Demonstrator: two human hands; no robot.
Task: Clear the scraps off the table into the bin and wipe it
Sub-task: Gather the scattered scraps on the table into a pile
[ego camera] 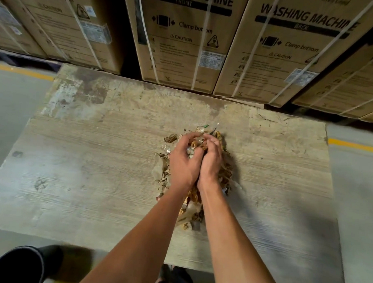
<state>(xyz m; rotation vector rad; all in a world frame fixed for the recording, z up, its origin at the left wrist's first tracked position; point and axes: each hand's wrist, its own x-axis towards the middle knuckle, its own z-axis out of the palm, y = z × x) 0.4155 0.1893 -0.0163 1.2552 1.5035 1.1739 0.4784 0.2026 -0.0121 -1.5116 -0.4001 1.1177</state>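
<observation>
- A black bin (17, 264) stands on the floor at the near left, just off the near edge of the table; only its rim and dark inside show.
- Both bare forearms reach forward from the bottom of the view over the near part of the worn, scratched table (92, 179).
- A heap of scraps (226, 176) lies on the table a little right of its middle: torn brown cardboard, crumpled paper and some clear plastic bits. Part of it trails back toward the near edge between the two forearms.
- The left hand (183, 162) sits on the left side of the heap, fingers curled over and into the scraps, gripping a bunch of them.
- The right hand (211, 160) is pressed close against the left, its fingers likewise curled round the scraps; the two hands cup the same clump together.
- Loose pieces lie just beyond the fingertips, among them a small green bit and clear plastic.
- The far part of the table is stained and patchy.
- Behind the table stand tall cardboard boxes (182, 43) bound with white straps and printed "WASHING MACHINE", "Clamp bottom" and "CAUTION".
- Yellow floor lines (356, 146) show on the grey floor at both sides of the table.
</observation>
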